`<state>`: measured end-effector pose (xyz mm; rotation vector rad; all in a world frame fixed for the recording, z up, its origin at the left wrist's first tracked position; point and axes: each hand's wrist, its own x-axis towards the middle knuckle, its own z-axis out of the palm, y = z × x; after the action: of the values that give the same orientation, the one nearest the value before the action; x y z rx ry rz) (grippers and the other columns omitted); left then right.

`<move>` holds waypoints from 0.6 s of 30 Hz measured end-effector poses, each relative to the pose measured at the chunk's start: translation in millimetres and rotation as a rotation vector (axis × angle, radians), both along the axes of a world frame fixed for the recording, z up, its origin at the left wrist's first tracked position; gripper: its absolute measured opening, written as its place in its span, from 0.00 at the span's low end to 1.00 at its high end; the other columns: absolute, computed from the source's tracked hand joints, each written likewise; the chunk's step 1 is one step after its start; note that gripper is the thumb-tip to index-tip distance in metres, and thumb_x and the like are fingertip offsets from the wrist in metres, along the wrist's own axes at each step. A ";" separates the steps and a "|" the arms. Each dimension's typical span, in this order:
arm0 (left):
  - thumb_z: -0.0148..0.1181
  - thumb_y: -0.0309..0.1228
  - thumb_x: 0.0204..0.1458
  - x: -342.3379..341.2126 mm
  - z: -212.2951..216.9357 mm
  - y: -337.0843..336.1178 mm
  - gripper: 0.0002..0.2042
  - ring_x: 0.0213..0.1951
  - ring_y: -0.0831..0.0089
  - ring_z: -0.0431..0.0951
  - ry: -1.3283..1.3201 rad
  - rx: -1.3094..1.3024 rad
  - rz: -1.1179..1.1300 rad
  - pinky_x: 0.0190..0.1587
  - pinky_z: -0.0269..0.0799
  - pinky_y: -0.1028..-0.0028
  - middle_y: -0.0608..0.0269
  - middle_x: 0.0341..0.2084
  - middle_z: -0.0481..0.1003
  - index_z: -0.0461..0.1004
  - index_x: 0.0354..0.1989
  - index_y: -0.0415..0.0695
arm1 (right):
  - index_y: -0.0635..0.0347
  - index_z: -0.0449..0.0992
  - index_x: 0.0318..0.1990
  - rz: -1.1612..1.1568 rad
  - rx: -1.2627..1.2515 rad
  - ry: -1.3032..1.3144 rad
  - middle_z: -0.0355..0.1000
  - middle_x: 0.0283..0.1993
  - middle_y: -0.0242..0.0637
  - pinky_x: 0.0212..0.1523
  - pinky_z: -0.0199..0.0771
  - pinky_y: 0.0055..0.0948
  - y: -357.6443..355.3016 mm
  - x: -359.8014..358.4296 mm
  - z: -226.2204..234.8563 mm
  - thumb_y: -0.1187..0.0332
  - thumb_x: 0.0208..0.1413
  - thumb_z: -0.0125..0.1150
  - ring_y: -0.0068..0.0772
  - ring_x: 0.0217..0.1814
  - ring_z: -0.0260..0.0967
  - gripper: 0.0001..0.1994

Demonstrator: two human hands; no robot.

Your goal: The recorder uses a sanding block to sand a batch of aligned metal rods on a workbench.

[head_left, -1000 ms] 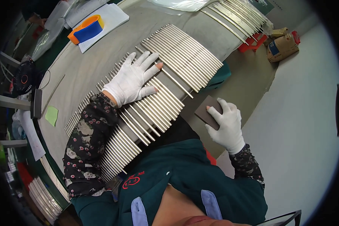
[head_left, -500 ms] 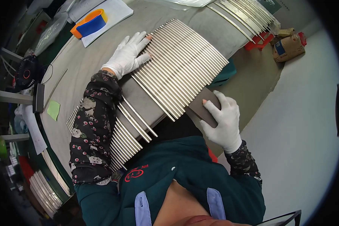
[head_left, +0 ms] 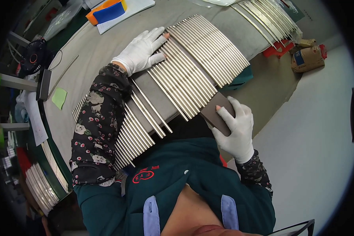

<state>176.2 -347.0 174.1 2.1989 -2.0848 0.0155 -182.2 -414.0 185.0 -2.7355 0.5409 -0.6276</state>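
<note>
Many thin silvery metal rods lie side by side on the grey table (head_left: 76, 72). A gap splits them into a far group (head_left: 208, 49) and a nearer group (head_left: 185, 80). My left hand (head_left: 141, 51), in a white glove with bare fingertips showing, lies with fingers stretched out over the left ends of the nearer group. My right hand (head_left: 238, 129), gloved likewise, grips a flat brown-grey block (head_left: 220, 114) at the table's front edge. The block is at the right ends of the nearer rods; whether it touches them I cannot tell.
More rods (head_left: 135, 137) lie beside my left forearm, and another bundle (head_left: 265, 21) is at the far right. An orange and blue tape-like ring (head_left: 108, 11) sits on papers. A small black fan (head_left: 33, 57), a green note (head_left: 59, 98) and a brown sack (head_left: 308, 59) are around.
The single sheet of rods has parted into two groups with a gap between them. Both hands keep much the same pose, and the whole view has shifted slightly.
</note>
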 end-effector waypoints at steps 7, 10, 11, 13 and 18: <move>0.41 0.55 0.58 -27.7 16.2 21.9 0.32 0.69 0.55 0.48 -0.164 -0.182 -0.166 0.69 0.39 0.50 0.54 0.69 0.48 0.55 0.67 0.49 | 0.50 0.74 0.49 -0.027 -0.033 -0.010 0.62 0.59 0.48 0.50 0.62 0.41 -1.2 -9.3 5.6 0.67 0.31 0.71 0.47 0.52 0.61 0.29; 0.38 0.60 0.57 -46.2 19.0 39.3 0.36 0.70 0.51 0.45 -0.122 0.057 -0.243 0.68 0.37 0.46 0.51 0.69 0.46 0.49 0.69 0.52 | 0.52 0.74 0.49 -0.062 -0.067 -0.040 0.63 0.58 0.48 0.51 0.62 0.42 -3.5 -12.0 3.4 0.67 0.32 0.71 0.47 0.52 0.61 0.28; 0.39 0.60 0.57 -46.8 11.3 43.4 0.36 0.69 0.49 0.46 -0.095 0.040 -0.242 0.68 0.37 0.46 0.50 0.69 0.46 0.49 0.69 0.51 | 0.52 0.74 0.49 -0.072 -0.071 -0.045 0.63 0.58 0.48 0.51 0.62 0.42 -4.6 -12.0 3.9 0.67 0.33 0.71 0.47 0.52 0.61 0.28; 0.39 0.60 0.57 -47.5 12.4 49.7 0.36 0.69 0.49 0.46 -0.082 0.037 -0.235 0.68 0.38 0.46 0.49 0.69 0.46 0.49 0.69 0.51 | 0.52 0.74 0.48 -0.075 -0.078 -0.056 0.63 0.58 0.49 0.51 0.62 0.42 -4.5 -11.4 5.0 0.67 0.33 0.71 0.48 0.52 0.61 0.28; 0.37 0.60 0.57 -45.4 12.7 57.4 0.37 0.69 0.48 0.48 -0.083 0.037 -0.234 0.68 0.38 0.46 0.48 0.68 0.48 0.49 0.69 0.50 | 0.53 0.74 0.48 -0.068 -0.077 -0.085 0.63 0.58 0.50 0.52 0.63 0.43 -1.8 -7.9 8.4 0.68 0.33 0.72 0.48 0.51 0.61 0.28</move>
<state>130.8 -289.6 186.9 1.9904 -2.3930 0.0496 -190.1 -415.7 193.5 -2.7564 0.6031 -0.7930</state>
